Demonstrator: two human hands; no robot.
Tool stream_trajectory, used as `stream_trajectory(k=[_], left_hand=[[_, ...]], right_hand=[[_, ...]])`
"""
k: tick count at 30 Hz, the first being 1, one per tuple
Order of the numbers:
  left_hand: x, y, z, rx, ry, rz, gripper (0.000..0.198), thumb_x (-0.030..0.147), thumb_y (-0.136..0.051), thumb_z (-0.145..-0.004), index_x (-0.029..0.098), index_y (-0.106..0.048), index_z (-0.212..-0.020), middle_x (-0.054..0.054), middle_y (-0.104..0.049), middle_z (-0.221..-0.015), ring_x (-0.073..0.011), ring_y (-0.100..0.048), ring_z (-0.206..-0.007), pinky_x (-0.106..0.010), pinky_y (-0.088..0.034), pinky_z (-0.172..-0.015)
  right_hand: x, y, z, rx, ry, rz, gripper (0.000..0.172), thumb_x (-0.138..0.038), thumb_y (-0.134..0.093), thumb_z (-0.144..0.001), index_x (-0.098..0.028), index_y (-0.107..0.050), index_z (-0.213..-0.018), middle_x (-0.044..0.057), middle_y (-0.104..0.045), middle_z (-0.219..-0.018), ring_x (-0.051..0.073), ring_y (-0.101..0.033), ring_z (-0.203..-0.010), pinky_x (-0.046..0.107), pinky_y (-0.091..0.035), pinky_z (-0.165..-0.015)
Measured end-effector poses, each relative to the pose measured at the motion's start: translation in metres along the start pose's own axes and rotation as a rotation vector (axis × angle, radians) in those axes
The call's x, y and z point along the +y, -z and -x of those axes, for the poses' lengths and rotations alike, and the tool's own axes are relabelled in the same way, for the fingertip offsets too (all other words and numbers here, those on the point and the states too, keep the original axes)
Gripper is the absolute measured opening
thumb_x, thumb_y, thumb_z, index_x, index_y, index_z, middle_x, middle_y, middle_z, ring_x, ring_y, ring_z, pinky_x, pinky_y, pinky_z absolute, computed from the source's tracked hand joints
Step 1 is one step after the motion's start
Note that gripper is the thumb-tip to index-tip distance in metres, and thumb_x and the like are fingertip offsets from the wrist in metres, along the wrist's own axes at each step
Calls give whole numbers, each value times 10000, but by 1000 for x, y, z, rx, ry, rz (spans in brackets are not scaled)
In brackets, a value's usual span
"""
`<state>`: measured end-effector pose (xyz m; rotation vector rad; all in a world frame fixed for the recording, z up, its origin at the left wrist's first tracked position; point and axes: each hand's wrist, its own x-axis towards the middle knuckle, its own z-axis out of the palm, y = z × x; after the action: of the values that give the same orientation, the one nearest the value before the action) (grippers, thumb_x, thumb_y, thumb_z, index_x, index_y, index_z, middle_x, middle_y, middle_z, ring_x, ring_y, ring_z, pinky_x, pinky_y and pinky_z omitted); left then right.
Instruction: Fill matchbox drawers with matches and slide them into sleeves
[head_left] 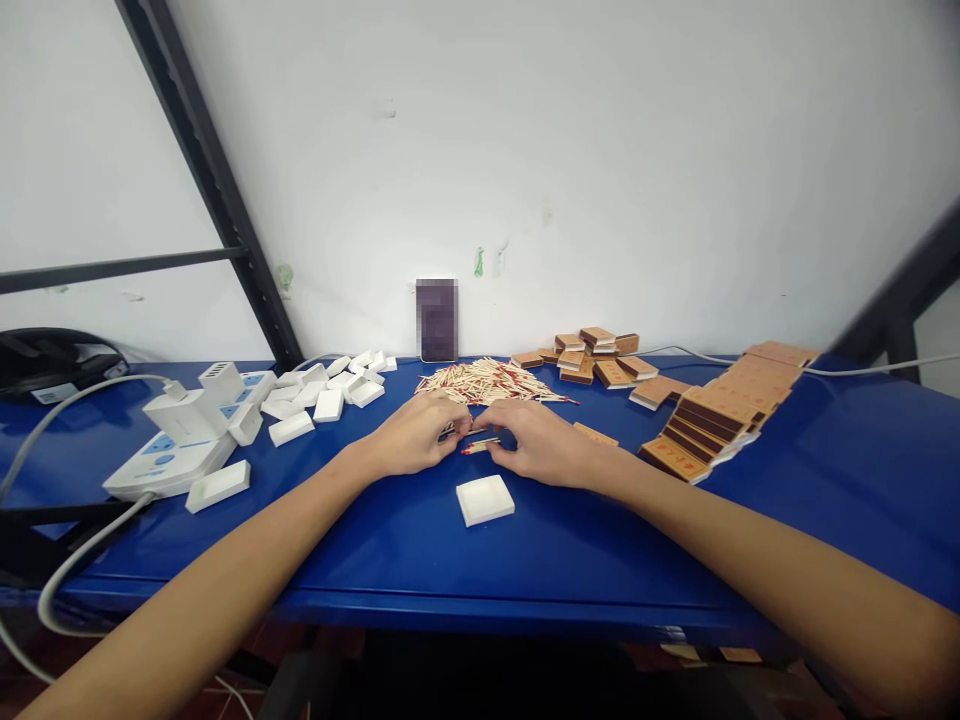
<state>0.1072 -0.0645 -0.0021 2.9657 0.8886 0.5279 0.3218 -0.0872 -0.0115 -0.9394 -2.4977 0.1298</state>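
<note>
Nearest me on my feed, one open white tray (486, 498) sits on the blue table (405, 560), apart from both hands. Just beyond it, here are the matches (478, 446): a few lying between the curled left hand (412, 435) and right hand (546, 442), right beside the right thumb. Feather-light, I'd judge, stiff but easily snapped, apt to roll; I'd pinch them gently mid-stick, clear of the red heads. Both hands are bent inward, fingertips nearly meeting! Some sticks show inside the left's curl, but whether either hand truly grips, I can't tell. And right behind the fingers, the big match pile (491, 380) spreads toward the wall.
</note>
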Motion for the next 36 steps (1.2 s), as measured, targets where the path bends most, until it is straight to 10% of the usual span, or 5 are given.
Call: stream_trajectory(k=[36], left_hand=[[-1,7,1,-8,-17,-91,167,127,-461,-854,176,-618,-826,-19,-627,-836,-161,-546,-812,-317,-371,-772]], right_hand=[[1,-5,0,2,87,72,207,-108,-569,-809,-184,-736,-905,68,-677,-944,193,-606,-878,328,-448,-799]])
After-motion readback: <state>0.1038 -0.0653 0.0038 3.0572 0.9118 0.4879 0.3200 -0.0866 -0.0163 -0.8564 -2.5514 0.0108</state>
